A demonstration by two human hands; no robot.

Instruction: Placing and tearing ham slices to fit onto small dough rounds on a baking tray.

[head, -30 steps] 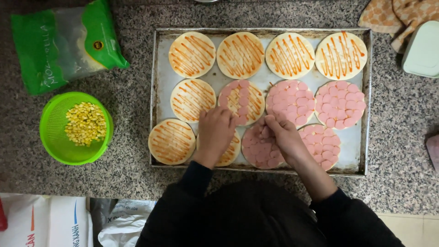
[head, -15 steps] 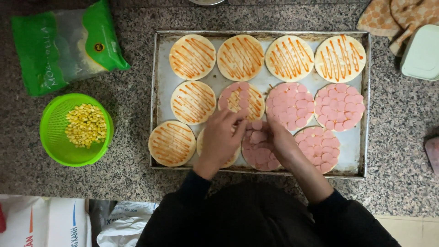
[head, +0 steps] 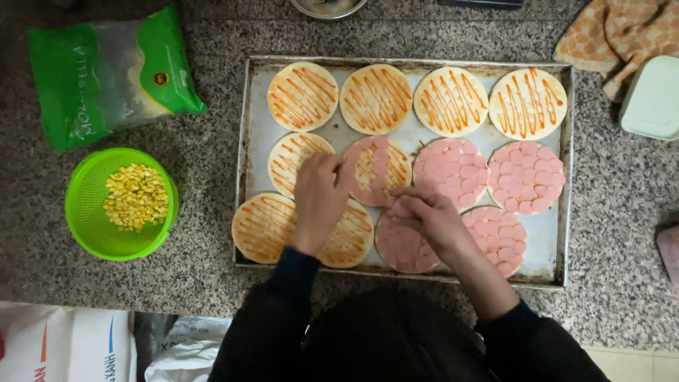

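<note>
Twelve round dough bases lie on the baking tray [head: 253,141], four along its far edge striped with sauce only. Left hand [head: 320,198] reaches to the half-covered base [head: 382,166] in the middle row, fingertips narrow, pinching a pink sausage slice at its left rim. Right hand [head: 424,216] rests just beside, fingers curled around more slices. Green colander of corn [head: 88,212] sits near the counter's left edge.

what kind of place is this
Most likely a kitchen counter, home or small shop. A metal baking tray of small sauced pizza bases sits on speckled stone, beside a green strainer of corn kernels and a bag of shredded cheese.
</note>
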